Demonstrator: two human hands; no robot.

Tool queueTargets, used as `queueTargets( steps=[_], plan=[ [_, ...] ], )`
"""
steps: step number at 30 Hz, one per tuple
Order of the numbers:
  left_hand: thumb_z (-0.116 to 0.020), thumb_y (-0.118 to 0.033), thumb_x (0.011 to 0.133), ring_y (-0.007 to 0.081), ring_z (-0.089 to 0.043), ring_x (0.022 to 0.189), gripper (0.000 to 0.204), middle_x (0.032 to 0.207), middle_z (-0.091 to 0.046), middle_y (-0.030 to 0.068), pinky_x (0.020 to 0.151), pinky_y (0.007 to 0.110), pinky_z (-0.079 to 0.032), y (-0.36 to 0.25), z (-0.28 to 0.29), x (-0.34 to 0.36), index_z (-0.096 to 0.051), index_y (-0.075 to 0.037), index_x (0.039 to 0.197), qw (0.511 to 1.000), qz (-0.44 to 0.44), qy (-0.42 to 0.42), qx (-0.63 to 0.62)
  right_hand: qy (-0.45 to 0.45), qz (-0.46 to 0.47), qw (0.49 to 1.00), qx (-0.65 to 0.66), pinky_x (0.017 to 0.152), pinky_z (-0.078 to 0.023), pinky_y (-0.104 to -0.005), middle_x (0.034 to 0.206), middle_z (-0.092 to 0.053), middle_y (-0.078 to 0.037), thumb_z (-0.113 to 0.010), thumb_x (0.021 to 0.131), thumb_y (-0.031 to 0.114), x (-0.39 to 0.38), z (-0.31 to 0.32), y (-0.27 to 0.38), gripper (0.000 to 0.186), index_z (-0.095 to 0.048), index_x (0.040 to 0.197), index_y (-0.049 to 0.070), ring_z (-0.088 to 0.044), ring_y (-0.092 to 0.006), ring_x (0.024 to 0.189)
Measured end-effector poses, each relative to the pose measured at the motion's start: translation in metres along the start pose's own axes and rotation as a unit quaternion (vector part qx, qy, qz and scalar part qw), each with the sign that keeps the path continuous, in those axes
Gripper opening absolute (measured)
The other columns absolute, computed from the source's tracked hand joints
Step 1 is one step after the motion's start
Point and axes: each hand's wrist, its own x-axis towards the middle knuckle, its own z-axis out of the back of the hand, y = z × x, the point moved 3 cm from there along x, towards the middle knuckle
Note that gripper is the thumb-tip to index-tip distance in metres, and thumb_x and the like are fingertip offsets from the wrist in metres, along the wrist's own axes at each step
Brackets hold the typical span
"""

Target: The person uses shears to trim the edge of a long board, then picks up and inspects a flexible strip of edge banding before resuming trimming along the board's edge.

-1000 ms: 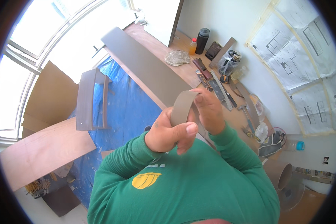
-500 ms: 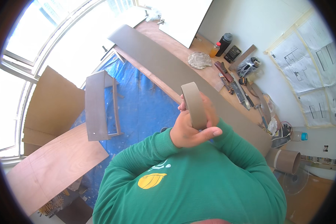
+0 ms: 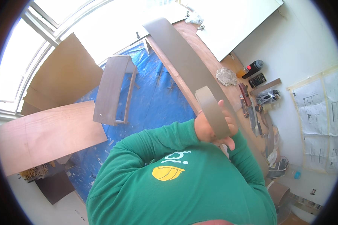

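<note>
A roll of brown edge-banding tape [image 3: 215, 114] stands tilted in front of my chest. My left hand [image 3: 205, 128] is closed on its lower left part, with the thumb stretched out to the right below it. Against the roll's right side is my right hand [image 3: 231, 119], partly hidden by the roll and by my left hand. One of its fingers points up and the others look curled in at the roll. Beyond both hands lies a long brown board [image 3: 180, 56] along the workbench [image 3: 210, 56].
A blue sheet [image 3: 154, 101] covers the floor, with a brown frame-like piece [image 3: 110, 90] on it. Left are a plywood panel [image 3: 49, 131] and cardboard [image 3: 62, 75]. Hand tools [image 3: 246, 95], bottles [image 3: 253, 69] and a crumpled bundle [image 3: 226, 76] line the bench by the wall.
My view has turned, so the bench and wall items appear shifted. Both hands and the roll now sit farther right and slightly lower in the picture; the roll is still held.
</note>
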Motion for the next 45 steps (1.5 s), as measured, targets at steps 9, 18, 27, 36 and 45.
queueTargets(
  steps=[9, 18, 27, 36, 45],
  plan=[
    [-0.075, -0.051, 0.084, 0.0322, -0.065, 0.078, 0.042, 0.086, -0.065, 0.0082, 0.068, 0.044, -0.052, 0.042, 0.011, -0.04, -0.067, -0.011, 0.09, 0.986, 0.116, 0.098, 0.067, 0.0, -0.045, 0.993, -0.112, 0.081, -0.056, -0.0353, 0.105, -0.072, -0.008, -0.072, 0.089, 0.009, -0.004, 0.003, -0.06, 0.034, -0.063, 0.121, 0.0, -0.069, -0.0176, 0.095],
    [-0.041, -0.056, 0.105, 0.0414, -0.066, 0.077, 0.058, 0.079, -0.066, 0.0189, 0.07, 0.053, -0.051, 0.055, 0.054, -0.067, -0.062, -0.005, 0.089, 0.828, 0.439, 0.347, 0.027, -0.02, -0.002, 0.925, -0.38, 0.077, -0.055, -0.0472, 0.1, -0.069, -0.017, -0.074, 0.078, 0.01, 0.008, -0.026, -0.04, 0.04, -0.061, 0.115, 0.006, -0.067, -0.0378, 0.09],
    [-0.025, -0.063, 0.108, 0.0416, -0.068, 0.084, 0.074, 0.081, -0.069, 0.019, 0.08, 0.053, -0.052, 0.041, 0.091, -0.094, -0.07, -0.006, 0.113, 0.749, 0.511, 0.406, -0.112, 0.041, 0.057, 0.858, -0.509, 0.076, -0.052, -0.0479, 0.089, -0.066, -0.01, -0.069, 0.084, 0.012, 0.026, -0.037, -0.019, 0.011, -0.074, 0.093, 0.006, -0.063, -0.0346, 0.082],
    [-0.035, -0.068, 0.104, 0.0177, -0.062, 0.06, 0.074, 0.066, -0.061, 0.0065, 0.059, 0.036, -0.053, 0.022, 0.124, -0.077, -0.066, -0.003, 0.091, 0.53, 0.631, 0.483, -0.297, 0.109, 0.063, 0.889, -0.441, 0.077, -0.047, -0.0452, 0.081, -0.065, -0.011, -0.066, 0.09, 0.012, 0.033, -0.032, 0.021, 0.009, -0.071, 0.093, 0.005, -0.06, -0.0337, 0.084],
    [-0.078, -0.023, 0.088, 0.0111, -0.06, 0.052, 0.027, 0.059, -0.06, 0.0033, 0.045, 0.027, -0.044, 0.002, 0.147, -0.038, -0.065, 0.0, 0.084, 0.569, 0.554, 0.322, -0.515, 0.088, 0.138, 0.939, -0.302, 0.084, -0.049, -0.0379, 0.105, -0.06, -0.013, -0.081, 0.085, 0.045, 0.03, -0.037, 0.056, 0.052, -0.069, 0.115, 0.005, -0.058, -0.0255, 0.1]
  ],
)
